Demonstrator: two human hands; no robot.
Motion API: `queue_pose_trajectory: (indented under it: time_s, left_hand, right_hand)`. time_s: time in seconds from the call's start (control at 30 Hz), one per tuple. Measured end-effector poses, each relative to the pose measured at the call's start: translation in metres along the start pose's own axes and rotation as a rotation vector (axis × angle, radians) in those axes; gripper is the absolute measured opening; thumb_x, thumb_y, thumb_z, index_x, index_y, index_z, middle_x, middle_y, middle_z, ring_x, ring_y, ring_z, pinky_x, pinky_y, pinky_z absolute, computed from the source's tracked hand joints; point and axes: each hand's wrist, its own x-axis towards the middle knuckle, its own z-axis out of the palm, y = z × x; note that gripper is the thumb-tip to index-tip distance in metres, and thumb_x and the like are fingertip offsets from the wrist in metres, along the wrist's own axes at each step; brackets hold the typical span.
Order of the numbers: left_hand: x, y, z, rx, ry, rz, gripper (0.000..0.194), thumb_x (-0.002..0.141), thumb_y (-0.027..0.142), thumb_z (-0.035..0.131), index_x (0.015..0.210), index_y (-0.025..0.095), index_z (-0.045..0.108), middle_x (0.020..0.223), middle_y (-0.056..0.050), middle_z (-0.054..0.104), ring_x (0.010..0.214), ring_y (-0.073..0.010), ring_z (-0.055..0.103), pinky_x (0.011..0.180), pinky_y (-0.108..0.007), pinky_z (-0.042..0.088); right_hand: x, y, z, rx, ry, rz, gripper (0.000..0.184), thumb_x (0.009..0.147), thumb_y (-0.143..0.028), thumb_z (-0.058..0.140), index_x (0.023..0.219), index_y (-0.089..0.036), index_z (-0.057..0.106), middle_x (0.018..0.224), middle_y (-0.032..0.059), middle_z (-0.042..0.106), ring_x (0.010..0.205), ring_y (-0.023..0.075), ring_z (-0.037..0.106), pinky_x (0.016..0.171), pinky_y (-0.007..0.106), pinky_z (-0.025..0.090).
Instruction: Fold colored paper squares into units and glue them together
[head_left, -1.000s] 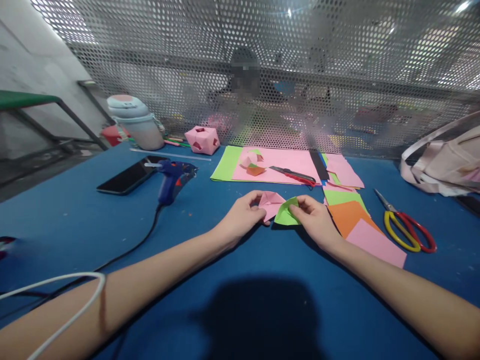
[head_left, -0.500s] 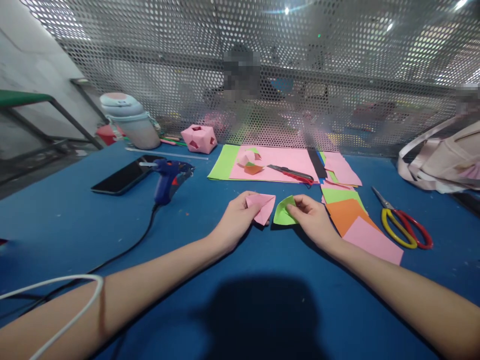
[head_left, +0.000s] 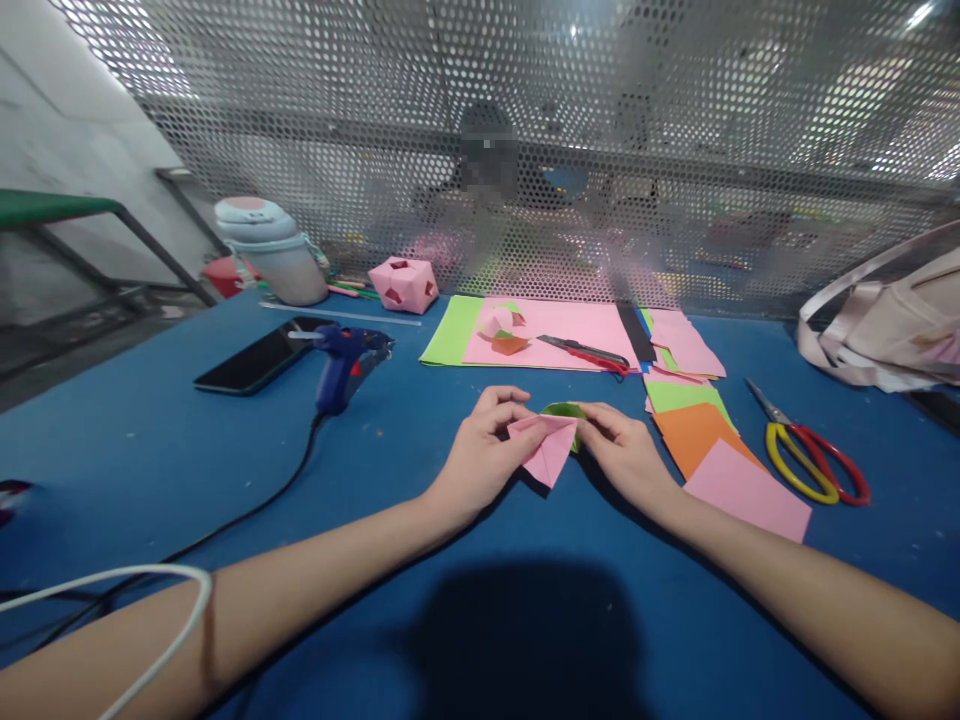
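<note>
My left hand [head_left: 484, 450] pinches a folded pink paper piece [head_left: 549, 452] between thumb and fingers, its point hanging down. Right behind it is a folded green paper piece [head_left: 564, 410], gripped by my right hand [head_left: 619, 445]. The two pieces overlap at the middle, the pink one in front hiding part of the green. Whether they are tucked into each other I cannot tell. Just right of my right hand lie loose square sheets, an orange one [head_left: 694, 435] and a pink one [head_left: 750, 490].
A blue hot glue gun [head_left: 339, 370] with its cord and a black phone [head_left: 259, 358] lie left. Behind my hands, a craft knife [head_left: 589, 353] rests on coloured paper sheets [head_left: 450, 330]. A pink folded paper ball [head_left: 405, 285] sits farther back. Scissors [head_left: 814, 460] lie right.
The pink and green pieces, apart before, have come together. My left hand moved right with the pink piece, which now overlaps the green one. The view has shifted slightly.
</note>
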Motion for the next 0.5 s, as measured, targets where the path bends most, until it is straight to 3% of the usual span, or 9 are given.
queue_pose_trajectory:
  time_s: [0.13,0.3,0.4,0.5]
  left_hand:
    - [-0.0011,0.0001,0.0022,-0.037,-0.075,0.049,0.016,0.079,0.031,0.062,0.085,0.022,0.073,0.112,-0.007,0.058,0.115,-0.0218,0.049,0.097,-0.035,0.039]
    - [-0.0022,0.0013,0.0032,-0.082,-0.124,0.000,0.019,0.080,0.029,0.060,0.092,0.020,0.073,0.099,-0.006,0.068,0.096,-0.0194,0.060,0.090,-0.033,0.044]
    - [-0.0016,0.0009,0.0032,-0.066,-0.105,-0.011,0.020,0.081,0.030,0.060,0.092,0.019,0.072,0.095,-0.005,0.069,0.089,-0.0186,0.061,0.083,-0.030,0.045]
    - [-0.0009,-0.0005,0.0035,-0.014,-0.083,-0.007,0.020,0.081,0.030,0.059,0.090,0.018,0.072,0.091,-0.005,0.068,0.085,-0.0176,0.061,0.077,-0.028,0.045]
  right_hand:
    - [-0.0052,-0.0083,0.0032,0.083,-0.116,-0.032,0.027,0.090,-0.026,0.048,0.112,-0.028,0.064,0.111,0.0019,0.065,0.102,0.0165,0.060,0.090,0.031,0.046]
    - [-0.0075,-0.0076,0.0052,0.215,-0.137,0.039,0.026,0.089,-0.028,0.050,0.113,-0.026,0.060,0.114,0.0022,0.063,0.106,0.0162,0.058,0.093,0.032,0.045]
    - [-0.0089,-0.0053,0.0050,0.278,-0.097,0.092,0.024,0.089,-0.030,0.050,0.111,-0.024,0.055,0.111,0.0036,0.062,0.095,0.0151,0.061,0.082,0.030,0.050]
    - [-0.0110,-0.0061,0.0046,0.270,-0.068,0.113,0.017,0.089,-0.033,0.050,0.102,-0.022,0.052,0.093,0.0025,0.063,0.079,0.0138,0.062,0.070,0.027,0.051]
